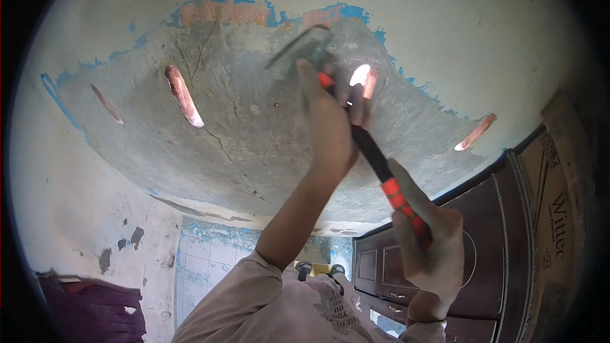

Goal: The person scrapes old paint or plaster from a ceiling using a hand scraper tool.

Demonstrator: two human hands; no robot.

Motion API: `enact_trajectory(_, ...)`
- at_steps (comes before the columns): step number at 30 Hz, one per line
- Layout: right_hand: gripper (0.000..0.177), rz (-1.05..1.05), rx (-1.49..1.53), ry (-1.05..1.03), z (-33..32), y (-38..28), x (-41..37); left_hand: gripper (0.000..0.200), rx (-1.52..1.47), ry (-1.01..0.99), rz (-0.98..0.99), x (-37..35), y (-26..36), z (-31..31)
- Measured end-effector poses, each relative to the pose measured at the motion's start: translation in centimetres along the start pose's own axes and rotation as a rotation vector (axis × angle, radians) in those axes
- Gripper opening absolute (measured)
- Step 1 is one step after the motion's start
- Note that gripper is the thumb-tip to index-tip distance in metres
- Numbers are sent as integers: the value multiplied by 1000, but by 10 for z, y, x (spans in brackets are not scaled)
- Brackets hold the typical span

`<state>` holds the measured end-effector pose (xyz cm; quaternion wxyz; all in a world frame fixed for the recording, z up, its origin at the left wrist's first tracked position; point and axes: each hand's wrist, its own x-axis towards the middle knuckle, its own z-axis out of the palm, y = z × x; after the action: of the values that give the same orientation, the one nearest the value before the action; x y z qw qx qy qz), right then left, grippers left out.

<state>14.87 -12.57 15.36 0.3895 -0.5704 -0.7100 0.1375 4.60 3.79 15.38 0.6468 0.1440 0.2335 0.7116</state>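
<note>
My left hand [327, 124] is closed round the upper handle of a hammer [372, 152], close below its head. Lower down, my right hand [435, 248] grips the red-and-black end of that handle. Motion blurs the hammer head [302, 47], which overlaps the bare grey patch [254, 89] in front of me. Torn blue and orange-pink paint edges the patch. Beside my left fingers, a bright slot [360, 76] shows in the surface.
More reddish slots [183, 96] cut the grey surface on both sides. A cardboard box marked Wittec [556, 216] and dark brown cabinets [489, 235] stand at right. Purple cloth [95, 311] hangs at lower left. My feet [305, 268] are on something yellow.
</note>
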Motion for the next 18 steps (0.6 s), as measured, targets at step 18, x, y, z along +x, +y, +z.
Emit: enact_trajectory(18,64,-8,88,3,2,44,-3,47,37,-365,81,10,-24,-24)
